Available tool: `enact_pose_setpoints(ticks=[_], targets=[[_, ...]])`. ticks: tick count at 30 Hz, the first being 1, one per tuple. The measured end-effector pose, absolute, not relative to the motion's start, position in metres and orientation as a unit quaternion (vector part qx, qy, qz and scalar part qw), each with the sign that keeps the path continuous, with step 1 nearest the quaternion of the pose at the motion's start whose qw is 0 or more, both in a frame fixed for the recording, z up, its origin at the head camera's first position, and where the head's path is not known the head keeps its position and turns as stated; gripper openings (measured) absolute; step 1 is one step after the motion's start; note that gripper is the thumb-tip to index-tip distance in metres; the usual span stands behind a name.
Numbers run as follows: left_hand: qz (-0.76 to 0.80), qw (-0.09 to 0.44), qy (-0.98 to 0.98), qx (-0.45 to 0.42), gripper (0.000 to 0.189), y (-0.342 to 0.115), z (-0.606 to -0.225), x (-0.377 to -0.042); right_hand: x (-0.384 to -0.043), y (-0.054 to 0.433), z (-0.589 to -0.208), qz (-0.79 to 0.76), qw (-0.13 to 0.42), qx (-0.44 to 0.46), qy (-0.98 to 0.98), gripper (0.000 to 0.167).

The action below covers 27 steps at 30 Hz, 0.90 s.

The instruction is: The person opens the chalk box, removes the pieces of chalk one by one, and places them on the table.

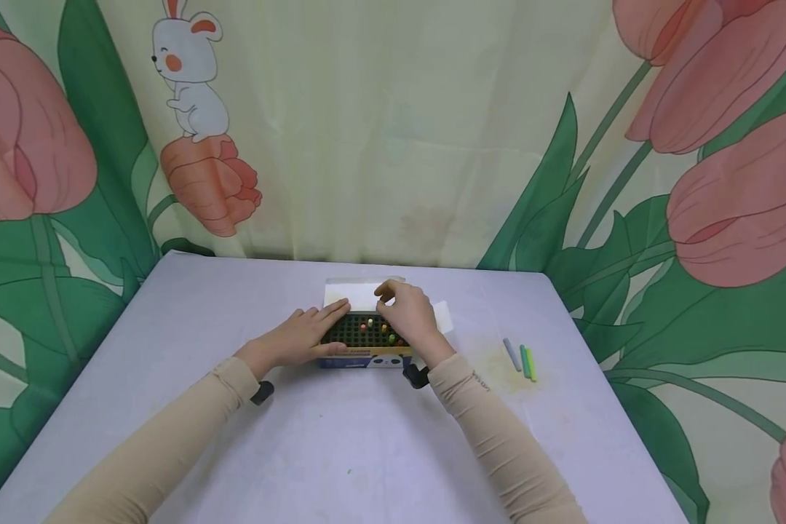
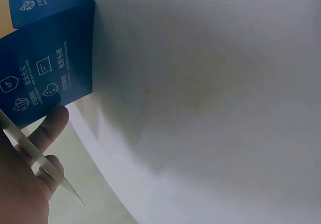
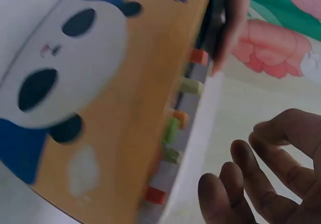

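A blue and orange chalk box (image 1: 360, 361) with a panda on its front stands at the table's middle, its white lid (image 1: 347, 292) raised behind. Inside is a dark grid of holes with several coloured chalks (image 1: 391, 338) standing in it, mostly toward the right. My left hand (image 1: 301, 337) rests across the box's left end, fingers extended to the back edge and thumb along the front. Above the right end hovers my right hand (image 1: 407, 309). Its fingers (image 3: 266, 194) are loosely bent, and nothing shows between them in the right wrist view.
Three loose chalks lie to the right on the white tablecloth: a grey-blue one (image 1: 512, 354), a green one (image 1: 525, 361) and a yellow-green one (image 1: 531, 364). A white flap (image 1: 443, 318) sticks out at the box's right. Behind the table hangs a printed curtain (image 1: 380, 145).
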<state>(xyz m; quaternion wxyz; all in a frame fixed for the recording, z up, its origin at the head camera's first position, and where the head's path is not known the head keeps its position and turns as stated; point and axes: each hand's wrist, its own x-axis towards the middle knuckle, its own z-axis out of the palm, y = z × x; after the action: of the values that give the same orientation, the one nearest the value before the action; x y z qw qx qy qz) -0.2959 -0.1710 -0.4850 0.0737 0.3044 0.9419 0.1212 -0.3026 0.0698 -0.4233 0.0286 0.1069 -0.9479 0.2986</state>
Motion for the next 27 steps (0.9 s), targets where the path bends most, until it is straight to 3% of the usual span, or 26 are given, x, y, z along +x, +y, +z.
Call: enact_pose_setpoints(ticks=[9, 19, 27], targets=[[0.141, 0.075, 0.941, 0.299, 0.088, -0.17, -0.485, -0.29, -0.293, 0.065, -0.454, 0.27, -0.017, 0.119, -0.955, 0.026], [0.143, 0.08, 0.941, 0.297, 0.087, -0.168, -0.482, -0.289, -0.29, 0.063, -0.454, 0.219, -0.013, 0.141, -0.966, 0.028], [0.136, 0.07, 0.94, 0.304, 0.088, -0.169, -0.483, -0.292, -0.288, 0.057, -0.46, 0.148, 0.021, 0.167, -0.975, 0.02]])
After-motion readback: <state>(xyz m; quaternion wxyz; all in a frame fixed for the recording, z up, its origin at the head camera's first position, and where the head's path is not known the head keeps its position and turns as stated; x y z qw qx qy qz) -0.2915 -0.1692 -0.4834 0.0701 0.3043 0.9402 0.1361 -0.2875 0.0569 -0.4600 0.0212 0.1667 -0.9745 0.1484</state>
